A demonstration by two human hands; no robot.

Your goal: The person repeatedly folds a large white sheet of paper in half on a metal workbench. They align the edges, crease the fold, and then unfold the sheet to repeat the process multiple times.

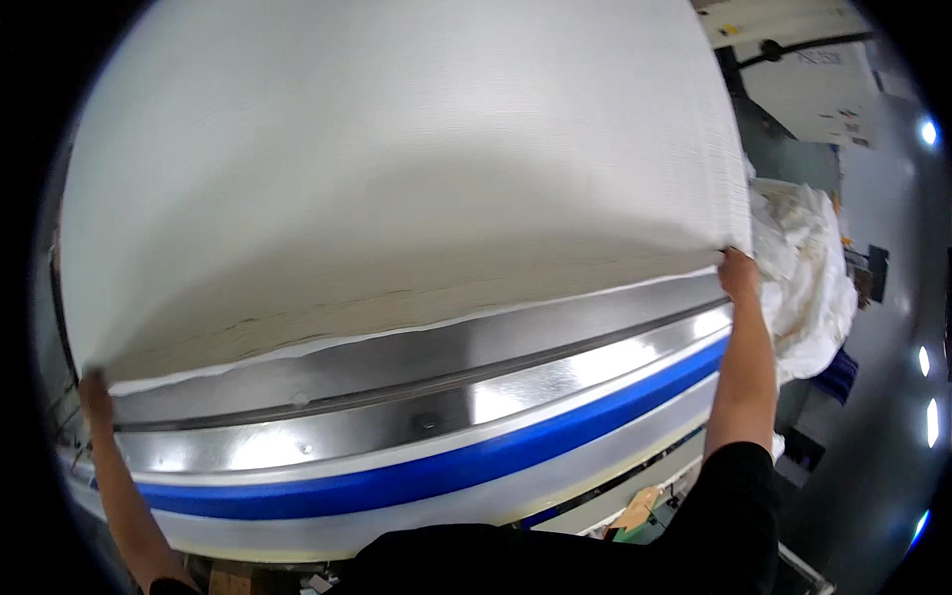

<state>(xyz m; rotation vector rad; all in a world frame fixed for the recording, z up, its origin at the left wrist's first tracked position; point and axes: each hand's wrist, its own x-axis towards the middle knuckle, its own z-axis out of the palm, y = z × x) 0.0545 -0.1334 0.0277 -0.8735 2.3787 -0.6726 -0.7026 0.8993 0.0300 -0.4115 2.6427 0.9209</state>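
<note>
A wide sheet of white fabric (416, 198) with fine crosswise ripples lies spread over the surface in front of me. Its near edge runs between my two hands, slightly wavy, with a crease just behind it. At the right corner my right hand (737, 273) is closed on the fabric, fingers curled at the edge. Far to the left, my left hand (96, 387) is at the other near corner; it is blurred, but the edge ends in its grip. Both arms are stretched wide.
Below the fabric edge runs a shiny metal strip (347, 436), then a blue band (416, 483) along the rounded front. Bunched white cloth (808, 283) hangs at the right side. A grey floor (897, 258) lies beyond. A brown tag-like piece (638, 508) sits near my right elbow.
</note>
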